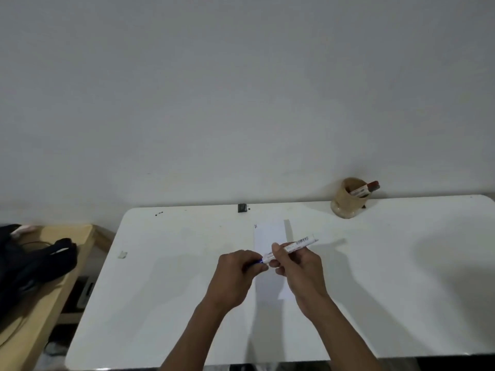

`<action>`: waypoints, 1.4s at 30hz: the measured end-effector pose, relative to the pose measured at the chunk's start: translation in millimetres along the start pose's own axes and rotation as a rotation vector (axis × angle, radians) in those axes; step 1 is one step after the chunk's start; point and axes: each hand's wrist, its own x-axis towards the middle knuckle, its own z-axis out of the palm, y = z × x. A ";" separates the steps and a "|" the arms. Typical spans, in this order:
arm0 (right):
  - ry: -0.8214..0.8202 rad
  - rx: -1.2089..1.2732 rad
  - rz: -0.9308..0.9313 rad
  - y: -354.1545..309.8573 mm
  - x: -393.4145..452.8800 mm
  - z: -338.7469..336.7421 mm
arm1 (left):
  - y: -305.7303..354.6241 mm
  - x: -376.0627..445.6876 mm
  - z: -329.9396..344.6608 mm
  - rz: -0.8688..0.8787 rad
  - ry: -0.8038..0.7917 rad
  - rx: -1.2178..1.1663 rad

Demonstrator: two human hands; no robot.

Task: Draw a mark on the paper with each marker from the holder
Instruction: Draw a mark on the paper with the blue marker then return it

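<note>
- Plain grey wall behind; white table (166, 277) pushed against it, a wooden bench (45, 298) to the left with a dark bundle of cloth (32, 263) on it.
- Paper (270, 236): narrow white sheet lying flat mid-table, partly hidden under the hands. Two short dark marks (256, 226) at its far left corner.
- Holder (347, 200): tan cup at the far right of the table, near the wall, well apart from the paper. Two markers (365, 189) lean in it, caps up; one cap looks red, the other dark.
- Marker in hand (293, 245): white barrel with a barcode, held above the paper, tail toward the holder.
- Right hand (297, 266): fingers curled round the barrel.
- Left hand (238, 269): fingertips pinch the blue end of the same marker, apparently the cap (257, 261). Whether the cap is coming off or going on, cannot tell.
- Judgement: two marks present, no blue mark visible; this looks like the third marker.
- Risks: a sudden tug on a tight cap could jerk the tip across fingers or table. The sheet is loose and unheld; one-handed marking could drag it. A dropped cap may roll off the table.
</note>
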 end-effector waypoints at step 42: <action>0.054 0.089 -0.093 -1.4 104.6 -15.8 | -67.3 60.5 68.8 0.074 0.195 0.456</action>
